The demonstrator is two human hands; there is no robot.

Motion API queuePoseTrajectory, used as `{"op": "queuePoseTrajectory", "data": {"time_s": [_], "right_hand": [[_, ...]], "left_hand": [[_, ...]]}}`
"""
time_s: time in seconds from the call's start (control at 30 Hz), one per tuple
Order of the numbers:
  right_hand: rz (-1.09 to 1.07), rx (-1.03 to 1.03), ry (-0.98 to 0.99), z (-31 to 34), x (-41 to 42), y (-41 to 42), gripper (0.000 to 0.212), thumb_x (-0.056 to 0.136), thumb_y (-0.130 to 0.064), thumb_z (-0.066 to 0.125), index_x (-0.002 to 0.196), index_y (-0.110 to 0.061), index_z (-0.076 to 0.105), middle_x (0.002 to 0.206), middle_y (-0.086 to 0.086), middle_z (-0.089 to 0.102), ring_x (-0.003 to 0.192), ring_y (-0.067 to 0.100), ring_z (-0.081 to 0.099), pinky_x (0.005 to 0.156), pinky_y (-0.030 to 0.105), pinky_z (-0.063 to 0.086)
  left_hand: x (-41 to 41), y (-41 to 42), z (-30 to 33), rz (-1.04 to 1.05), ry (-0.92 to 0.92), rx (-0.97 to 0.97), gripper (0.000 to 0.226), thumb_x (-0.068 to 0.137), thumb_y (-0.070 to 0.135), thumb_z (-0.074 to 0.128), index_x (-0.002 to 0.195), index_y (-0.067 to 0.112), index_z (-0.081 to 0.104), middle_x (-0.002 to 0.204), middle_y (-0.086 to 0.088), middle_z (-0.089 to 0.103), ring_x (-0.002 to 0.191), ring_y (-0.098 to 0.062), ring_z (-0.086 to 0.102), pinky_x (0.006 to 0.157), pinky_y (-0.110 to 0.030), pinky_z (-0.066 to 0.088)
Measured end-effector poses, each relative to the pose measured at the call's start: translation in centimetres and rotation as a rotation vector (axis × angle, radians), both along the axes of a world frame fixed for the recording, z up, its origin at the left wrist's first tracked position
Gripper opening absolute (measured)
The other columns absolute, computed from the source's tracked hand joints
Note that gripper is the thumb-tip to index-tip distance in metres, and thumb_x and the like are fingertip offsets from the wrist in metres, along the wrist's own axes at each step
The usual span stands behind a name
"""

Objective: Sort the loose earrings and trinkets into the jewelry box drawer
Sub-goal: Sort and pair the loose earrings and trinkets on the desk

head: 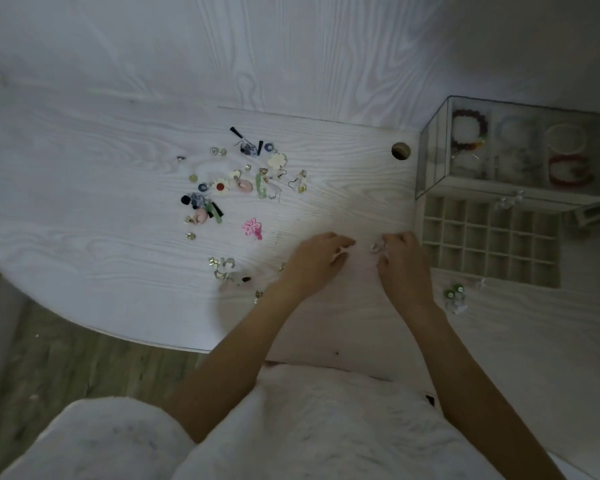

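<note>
Both hands work close together near the bench's (pixel 118 237) front edge: the left hand (pixel 317 259) has its fingers curled, seemingly pinching something tiny that I cannot identify, and the right hand (pixel 400 259) pinches a small pale trinket (pixel 376 247), probably readying it for a compartment. Just right of them the gridded drawer (pixel 489 244) stands pulled out of the jewelry box (pixel 506 150) at the right edge. Loose earrings (pixel 236 183) lie scattered mid-bench, well left.
</note>
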State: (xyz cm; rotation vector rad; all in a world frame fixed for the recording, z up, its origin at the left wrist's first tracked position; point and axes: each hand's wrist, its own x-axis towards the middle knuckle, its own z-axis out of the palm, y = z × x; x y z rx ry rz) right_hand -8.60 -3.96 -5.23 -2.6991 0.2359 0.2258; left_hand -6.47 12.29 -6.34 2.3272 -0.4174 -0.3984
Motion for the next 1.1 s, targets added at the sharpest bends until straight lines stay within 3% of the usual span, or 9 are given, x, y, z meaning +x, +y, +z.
{"op": "queuePoseTrajectory", "data": {"time_s": [0.2,0.3,0.4,0.5,0.6,0.7,0.77,0.9,1.1], "right_hand": [[0.202,0.038,-0.021,1.3,0.7,4.6,0.026,0.09,-0.013,0.051,0.115,-0.013,0.061,0.109,0.005,0.063,0.093,0.024,0.059,0.072,0.03,0.044],[0.312,0.118,-0.023,0.6,1.9,8.4,0.028,0.089,-0.014,0.053,0.116,-0.015,0.061,0.108,0.004,0.064,0.094,0.022,0.059,0.073,0.03,0.045],[0.455,0.165,-0.012,-0.4,3.4,12.5,0.035,0.089,-0.015,0.054,0.124,-0.014,0.055,0.118,0.007,0.056,0.104,0.024,0.053,0.074,0.032,0.047],[0.48,0.149,0.028,-1.8,4.8,15.3,0.038,0.087,-0.021,0.058,0.124,-0.012,0.051,0.119,0.01,0.052,0.105,0.025,0.05,0.075,0.032,0.045],[0.433,0.15,0.023,-2.7,5.6,16.5,0.029,0.084,-0.021,0.061,0.11,-0.01,0.054,0.111,0.009,0.054,0.098,0.025,0.051,0.073,0.035,0.047],[0.39,0.182,0.004,-2.9,5.9,16.5,0.017,0.086,-0.015,0.058,0.101,-0.006,0.056,0.096,0.012,0.058,0.084,0.027,0.055,0.067,0.036,0.044],[0.378,0.194,-0.017,-2.8,5.8,16.0,0.013,0.086,-0.012,0.058,0.096,-0.004,0.058,0.088,0.013,0.06,0.077,0.027,0.056,0.063,0.035,0.043],[0.357,0.196,-0.059,-2.7,5.5,15.0,0.005,0.083,-0.007,0.058,0.082,-0.006,0.062,0.08,0.009,0.061,0.071,0.025,0.055,0.06,0.035,0.045],[0.305,0.135,-0.056,-2.5,5.7,15.1,0.011,0.087,-0.014,0.055,0.084,-0.007,0.064,0.082,0.007,0.061,0.075,0.022,0.054,0.059,0.027,0.036]], "left_hand": [[-2.9,10.1,1.7,0.345,-0.156,0.11,0.018,0.091,0.023,0.058,0.106,0.021,0.068,0.089,0.002,0.07,0.074,-0.012,0.061,0.062,-0.023,0.045],[-3.0,14.1,1.6,0.546,-0.108,0.141,0.017,0.091,0.025,0.057,0.104,0.021,0.068,0.087,0.002,0.07,0.075,-0.012,0.061,0.064,-0.025,0.044],[-1.8,16.9,1.7,0.671,-0.017,0.026,0.017,0.089,0.024,0.058,0.104,0.022,0.067,0.084,0.005,0.071,0.076,-0.008,0.062,0.069,-0.022,0.045],[0.2,17.8,1.3,0.588,0.031,0.035,0.021,0.087,0.023,0.062,0.108,0.021,0.065,0.091,0.005,0.068,0.077,-0.007,0.061,0.073,-0.021,0.045],[2.0,16.5,0.0,0.395,0.019,0.123,0.029,0.085,0.022,0.064,0.114,0.019,0.062,0.106,0.001,0.064,0.078,-0.009,0.057,0.073,-0.022,0.044],[2.8,14.5,-1.4,0.255,-0.041,0.19,0.031,0.084,0.016,0.063,0.115,0.011,0.063,0.112,-0.01,0.062,0.089,-0.024,0.06,0.074,-0.03,0.044],[3.0,13.9,-1.9,0.258,-0.063,0.194,0.028,0.081,0.009,0.063,0.108,0.009,0.066,0.104,-0.013,0.063,0.088,-0.029,0.061,0.072,-0.032,0.045],[2.8,14.0,-2.0,0.31,-0.041,0.143,0.027,0.079,0.011,0.065,0.107,0.012,0.066,0.099,-0.008,0.064,0.082,-0.023,0.062,0.069,-0.032,0.048],[3.0,14.1,-1.9,0.346,0.046,0.101,0.022,0.077,0.01,0.066,0.099,0.012,0.063,0.097,-0.004,0.065,0.081,-0.018,0.061,0.07,-0.029,0.047]]}}
